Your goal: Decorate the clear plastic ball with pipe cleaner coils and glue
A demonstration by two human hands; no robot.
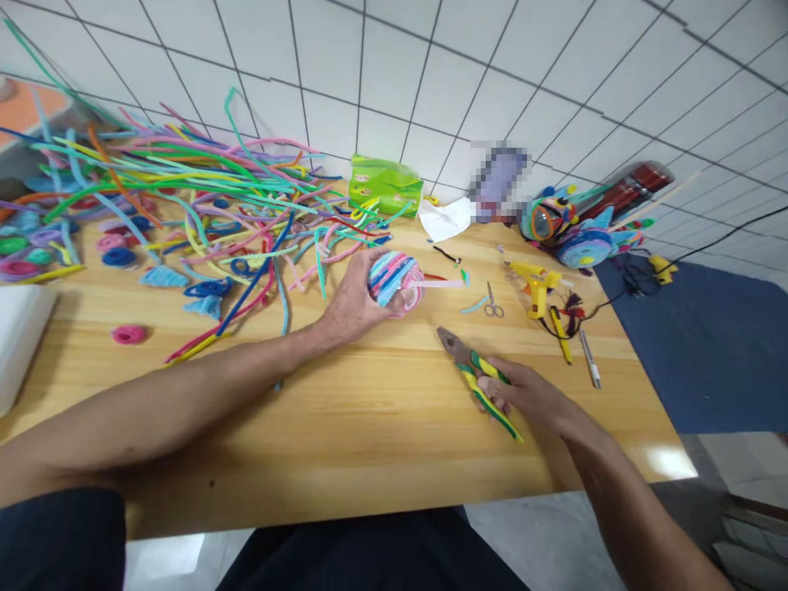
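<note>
My left hand (pixel 355 308) is wrapped round a striped pipe-cleaner ball (pixel 397 279) in blue, pink and white. A pale pink strip (pixel 440 284) sticks out from the ball's right side. To the right and nearer the front, my right hand (pixel 514 386) grips combination pliers (pixel 471 361) by their green and yellow handles. Their metal jaws point up and left, apart from the ball. Small scissors (pixel 492 304) lie beyond the pliers, beside a short light-blue piece (pixel 475 305).
Loose pipe cleaners (pixel 203 180) heap along the back left, with coiled pieces below. A green packet (pixel 385 185) stands by the tiled wall. A yellow glue gun (pixel 534 286), a yellow cutter (pixel 561 335) and a pen (pixel 589 359) lie right; a colourful craft figure (pixel 584 242) sits behind.
</note>
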